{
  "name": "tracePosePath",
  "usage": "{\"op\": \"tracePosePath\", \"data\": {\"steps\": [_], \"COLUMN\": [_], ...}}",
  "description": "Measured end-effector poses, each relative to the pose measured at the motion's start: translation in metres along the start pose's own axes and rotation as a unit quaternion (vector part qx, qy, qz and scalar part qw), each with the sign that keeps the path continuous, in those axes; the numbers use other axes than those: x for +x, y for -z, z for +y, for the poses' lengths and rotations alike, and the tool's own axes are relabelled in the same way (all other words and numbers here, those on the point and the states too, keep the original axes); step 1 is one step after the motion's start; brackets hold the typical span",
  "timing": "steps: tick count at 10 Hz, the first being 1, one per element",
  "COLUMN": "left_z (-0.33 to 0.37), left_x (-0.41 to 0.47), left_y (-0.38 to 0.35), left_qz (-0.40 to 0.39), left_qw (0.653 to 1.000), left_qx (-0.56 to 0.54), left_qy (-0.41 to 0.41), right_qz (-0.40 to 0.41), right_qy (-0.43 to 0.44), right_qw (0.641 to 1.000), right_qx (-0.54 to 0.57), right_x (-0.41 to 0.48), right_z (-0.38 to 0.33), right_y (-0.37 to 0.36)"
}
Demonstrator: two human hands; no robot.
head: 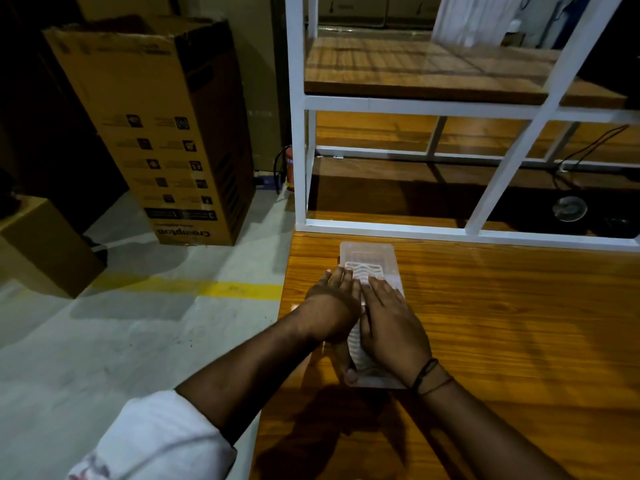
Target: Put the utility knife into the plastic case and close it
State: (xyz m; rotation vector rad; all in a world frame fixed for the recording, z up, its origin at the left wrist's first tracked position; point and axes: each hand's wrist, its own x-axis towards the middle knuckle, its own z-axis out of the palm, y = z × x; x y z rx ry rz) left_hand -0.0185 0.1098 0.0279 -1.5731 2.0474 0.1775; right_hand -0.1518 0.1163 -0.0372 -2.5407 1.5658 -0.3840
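left hand (332, 303) flat on plastic case (369, 261), fingers spread, thumb under near end | right hand (393, 327) beside it, fingers flat on lid | case lies on desk (502, 323) | knife not visible

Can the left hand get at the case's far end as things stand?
Probably yes. The left hand lies flat on the plastic case, fingers pointing toward its far end, which is bare. The right hand sits beside it, not ahead.
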Motion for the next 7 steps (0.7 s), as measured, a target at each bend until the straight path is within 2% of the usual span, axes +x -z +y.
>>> {"op": "tracePosePath", "data": {"steps": [3,6,7], "left_z": [-0.001,-0.024,-0.037], "left_x": [0.002,0.011,0.018], "left_y": [-0.002,-0.007,-0.001], "left_qz": [0.008,0.014,0.071], "left_qw": [1.0,0.997,0.99], "left_qx": [-0.007,-0.07,-0.12], "left_qy": [-0.003,-0.041,-0.035], "right_qz": [0.004,0.021,0.053], "right_qy": [-0.013,-0.026,-0.032], "right_qw": [1.0,0.998,0.997], "right_qx": [0.013,0.049,0.054], "right_x": [-0.003,0.002,0.016], "right_z": [-0.004,0.001,-0.001], "right_y": [0.004,0.002,0.011]}}
